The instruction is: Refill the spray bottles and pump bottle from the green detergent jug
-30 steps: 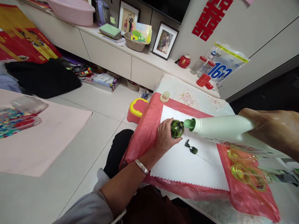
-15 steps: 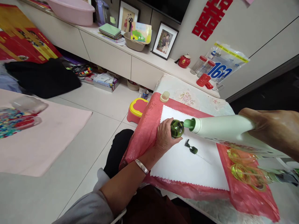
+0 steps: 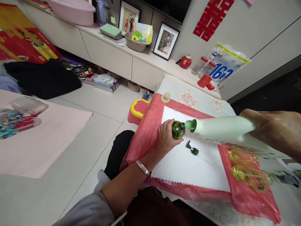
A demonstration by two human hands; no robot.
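My left hand (image 3: 166, 138) is wrapped round a small dark green bottle (image 3: 178, 130) that stands on a white cloth (image 3: 185, 163). My right hand (image 3: 277, 130) grips a large pale green bottle (image 3: 223, 129), tipped on its side so its green spout touches the small bottle's mouth. A green pump head (image 3: 192, 149) lies on the cloth just right of the small bottle.
The cloth lies on a red sheet (image 3: 147, 128) over a table. A pale cap (image 3: 166, 97) sits at the sheet's far corner. Yellow-handled scissors (image 3: 251, 171) lie at the right. A red and yellow stool (image 3: 138, 110) stands on the floor.
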